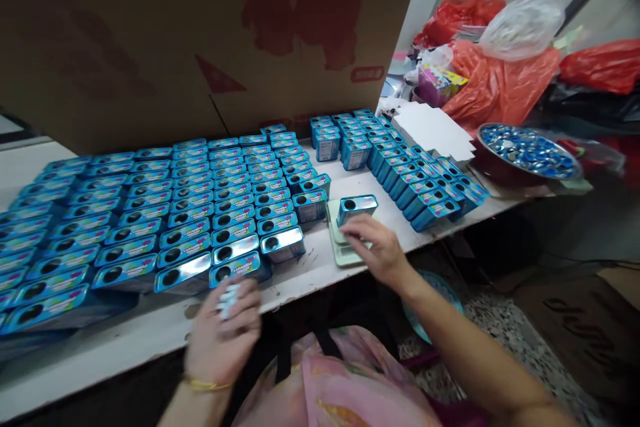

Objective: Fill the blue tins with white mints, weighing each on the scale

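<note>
Blue tin (356, 208) with a round hole on top stands alone on a pale scale (340, 252) near the front edge of the desk (125, 340); its long axis runs left to right, just beyond the right hand (379, 250), whose fingers (356, 230) lie loosely spread and empty, at or just short of its near wall; the left hand (223, 340) is well apart, fingers curled round a small pale blurred item (229, 295); rows of like tins (165, 213) fill the desk leftward.
</note>
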`<state>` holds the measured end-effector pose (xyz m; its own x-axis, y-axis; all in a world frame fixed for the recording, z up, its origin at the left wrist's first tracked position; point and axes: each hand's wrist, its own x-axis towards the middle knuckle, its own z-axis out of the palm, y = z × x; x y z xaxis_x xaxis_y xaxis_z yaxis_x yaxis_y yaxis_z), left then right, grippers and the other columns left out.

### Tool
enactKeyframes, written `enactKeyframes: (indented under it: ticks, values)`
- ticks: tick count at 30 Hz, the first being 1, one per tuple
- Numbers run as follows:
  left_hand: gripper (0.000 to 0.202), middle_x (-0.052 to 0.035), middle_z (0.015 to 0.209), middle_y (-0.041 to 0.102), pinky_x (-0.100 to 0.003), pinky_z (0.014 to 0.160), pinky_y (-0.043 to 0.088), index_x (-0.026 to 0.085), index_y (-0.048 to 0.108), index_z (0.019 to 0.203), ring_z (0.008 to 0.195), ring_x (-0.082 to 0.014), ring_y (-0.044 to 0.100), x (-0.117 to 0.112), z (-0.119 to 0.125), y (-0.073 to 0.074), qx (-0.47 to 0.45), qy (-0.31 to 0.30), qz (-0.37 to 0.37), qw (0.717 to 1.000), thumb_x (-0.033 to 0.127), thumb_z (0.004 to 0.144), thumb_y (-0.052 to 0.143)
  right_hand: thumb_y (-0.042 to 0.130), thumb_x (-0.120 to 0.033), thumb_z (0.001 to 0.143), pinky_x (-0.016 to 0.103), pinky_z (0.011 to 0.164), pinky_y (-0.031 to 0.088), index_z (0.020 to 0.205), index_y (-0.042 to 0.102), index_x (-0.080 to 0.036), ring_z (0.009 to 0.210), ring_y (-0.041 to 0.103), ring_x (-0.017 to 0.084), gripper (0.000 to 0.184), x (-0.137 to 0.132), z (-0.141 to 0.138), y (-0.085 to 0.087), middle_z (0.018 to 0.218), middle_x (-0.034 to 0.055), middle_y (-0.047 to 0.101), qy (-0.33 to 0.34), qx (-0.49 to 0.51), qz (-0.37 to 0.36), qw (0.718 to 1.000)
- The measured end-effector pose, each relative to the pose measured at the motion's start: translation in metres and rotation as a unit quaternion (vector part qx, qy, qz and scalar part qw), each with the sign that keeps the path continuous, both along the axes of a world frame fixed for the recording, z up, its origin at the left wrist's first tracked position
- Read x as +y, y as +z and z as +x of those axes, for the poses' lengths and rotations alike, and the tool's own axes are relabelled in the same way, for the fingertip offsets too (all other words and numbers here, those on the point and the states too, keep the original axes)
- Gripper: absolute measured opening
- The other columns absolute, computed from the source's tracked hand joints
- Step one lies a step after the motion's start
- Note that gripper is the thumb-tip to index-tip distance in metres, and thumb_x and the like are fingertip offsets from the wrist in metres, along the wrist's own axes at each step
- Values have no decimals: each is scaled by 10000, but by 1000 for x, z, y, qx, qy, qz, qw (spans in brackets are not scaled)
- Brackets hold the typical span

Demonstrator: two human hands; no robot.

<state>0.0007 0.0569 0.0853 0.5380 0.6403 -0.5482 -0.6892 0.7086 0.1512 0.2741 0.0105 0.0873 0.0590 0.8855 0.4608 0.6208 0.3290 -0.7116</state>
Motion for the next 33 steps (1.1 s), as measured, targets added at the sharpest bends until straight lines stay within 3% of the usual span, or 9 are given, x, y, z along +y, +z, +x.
enactKeyframes:
  ticks: [4, 8, 11, 13, 15, 21, 28, 31, 33]
  values:
    - [129, -11, 682, 506, -107, 387, 385, 136, 506, 779, 503, -29, 464, -14, 64, -23, -87, -57, -17, 994, 162, 815, 385, 464, -158, 809, 335, 838, 392, 940, 582, -187, 916, 505, 177, 178, 35, 47, 18, 924, 58, 575, -36, -123, 33, 991]
    - [109, -64, 749, 587, -233, 597, 509, 118, 538, 761, 688, -115, 583, -17, 97, -29, -4, -51, -47, 998, 150, 781, 436, 467, -179, 812, 368, 869, 373, 961, 569, -187, 965, 483, 200, 181, 23, 41, 21, 974, 68, 570, -47, -147, 44, 987]
    - [134, -77, 764, 625, -296, 680, 513, 104, 563, 770, 759, -157, 606, -24, 106, -38, 9, -54, -46, 997, 144, 776, 435, 460, -184, 815, 321, 834, 409, 1025, 531, -197, 949, 492, 177, 223, -15, 4, 10, 1001, 61, 553, 42, -148, -3, 988]
    - [156, -66, 756, 633, -243, 666, 507, 96, 573, 813, 728, -127, 608, -31, 110, -48, -25, -83, -49, 995, 144, 782, 427, 464, -167, 800, 346, 818, 420, 1116, 470, -178, 961, 484, 198, 316, -39, -23, -5, 1046, 88, 531, 95, -205, -55, 973]
    - [177, -71, 790, 635, -199, 663, 495, 88, 575, 867, 740, -112, 606, -39, 114, -59, -39, -106, -65, 991, 146, 783, 430, 448, -122, 785, 378, 819, 417, 1138, 441, -136, 999, 458, 227, 353, -55, -42, -23, 1083, 126, 504, 99, -253, -91, 958]
    - [197, -73, 781, 633, -200, 698, 487, 63, 571, 908, 776, -124, 604, -51, 120, -74, 2, -96, -109, 989, 136, 768, 452, 440, -93, 785, 325, 760, 440, 1065, 474, -121, 924, 484, 211, 284, -61, -41, -57, 1004, 122, 521, 105, -282, -115, 947]
    - [139, -60, 718, 625, -206, 632, 503, 84, 568, 786, 675, -115, 608, -48, 124, -70, 22, -113, -107, 988, 138, 768, 442, 426, -158, 831, 292, 744, 425, 1020, 507, -150, 861, 479, 176, 206, -53, -33, -57, 908, 71, 537, 165, -250, -77, 951]
    - [135, -51, 688, 628, -254, 647, 513, 91, 562, 765, 673, -131, 613, -47, 125, -68, 22, -99, -88, 991, 126, 767, 432, 409, -165, 846, 258, 751, 424, 1032, 515, -156, 859, 487, 153, 215, -42, -20, -45, 920, 63, 533, 159, -176, -84, 968]
    - [137, -86, 765, 643, -337, 744, 499, 83, 567, 789, 805, -189, 611, -46, 126, -66, 21, -96, -73, 993, 137, 764, 443, 393, -162, 853, 244, 750, 426, 1023, 527, -155, 852, 498, 139, 216, -30, -4, -29, 928, 65, 530, 135, -133, -80, 979]
